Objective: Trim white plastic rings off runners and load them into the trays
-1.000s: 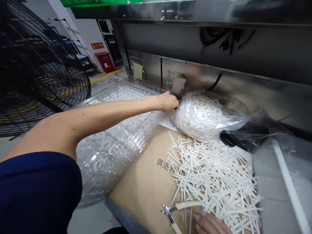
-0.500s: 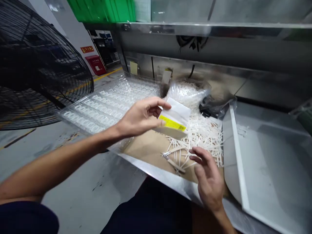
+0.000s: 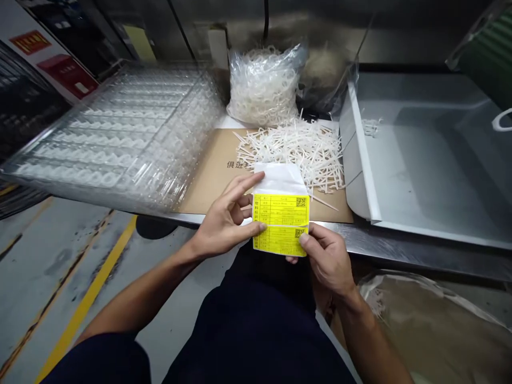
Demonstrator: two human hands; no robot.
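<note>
Both my hands hold a strip of yellow printed labels point(image 3: 281, 223) on white backing, just in front of the steel bench edge. My left hand point(image 3: 226, 218) pinches its left side, thumb on the yellow face and fingers behind. My right hand point(image 3: 326, 258) grips the lower right corner with thumb on top. Behind the labels lies a pile of thin white plastic sticks point(image 3: 298, 146) on a brown cardboard sheet point(image 3: 212, 176). A clear bag of white plastic rings point(image 3: 262, 88) stands at the back.
A stack of clear blister trays point(image 3: 116, 138) covers the bench's left side and overhangs its edge. A grey bin with a white rim point(image 3: 362, 149) sits at the right. A plastic-lined brown bag point(image 3: 432, 320) lies below the bench. The floor has yellow lines point(image 3: 86, 304).
My left hand fetched the label strip from the back of the bench and brought it toward me. My right hand left the cardboard and took its lower corner. The view tipped down.
</note>
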